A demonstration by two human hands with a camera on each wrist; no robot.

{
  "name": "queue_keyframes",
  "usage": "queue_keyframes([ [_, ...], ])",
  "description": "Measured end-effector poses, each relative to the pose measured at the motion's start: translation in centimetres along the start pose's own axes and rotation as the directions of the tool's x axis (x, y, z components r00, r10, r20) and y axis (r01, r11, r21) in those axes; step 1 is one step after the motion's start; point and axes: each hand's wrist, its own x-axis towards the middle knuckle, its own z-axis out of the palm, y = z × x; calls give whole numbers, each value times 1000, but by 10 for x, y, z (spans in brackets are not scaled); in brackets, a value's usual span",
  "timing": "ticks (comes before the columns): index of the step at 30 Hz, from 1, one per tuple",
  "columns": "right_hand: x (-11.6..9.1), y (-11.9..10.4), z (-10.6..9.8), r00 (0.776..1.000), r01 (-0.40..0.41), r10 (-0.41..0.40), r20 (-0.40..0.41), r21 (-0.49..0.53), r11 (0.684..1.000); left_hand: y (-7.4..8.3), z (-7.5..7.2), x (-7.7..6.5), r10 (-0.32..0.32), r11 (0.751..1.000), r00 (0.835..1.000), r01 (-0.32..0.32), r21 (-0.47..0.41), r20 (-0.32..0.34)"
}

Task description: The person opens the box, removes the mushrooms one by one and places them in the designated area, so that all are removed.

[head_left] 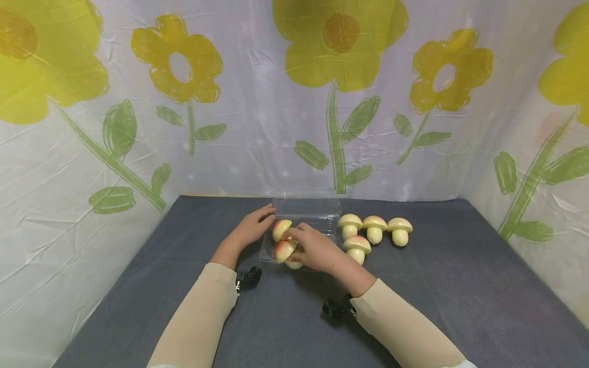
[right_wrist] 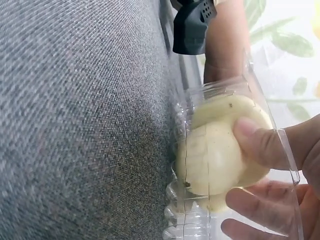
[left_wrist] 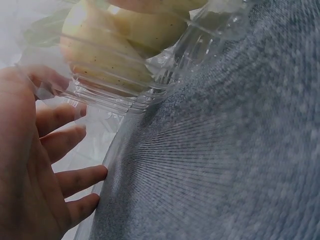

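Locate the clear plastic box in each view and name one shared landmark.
Head: clear plastic box just below centre, partly behind the right hand.
Left wrist: box at the top, mostly left of centre.
Right wrist: box right of centre, reaching the bottom edge.
Shared landmark: grey cloth, visible in all three.

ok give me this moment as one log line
left hand: at left edge of tub | right hand: grips mushroom in tub | lid: open | outside, right of tub: four mushrooms
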Motion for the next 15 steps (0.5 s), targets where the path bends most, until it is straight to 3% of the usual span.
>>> queue_keyframes([
  [15,-2,-1,-3,998,-6,-5,-66,-156,988,-1,0,2,6,1000,1000,-6,28,-4],
])
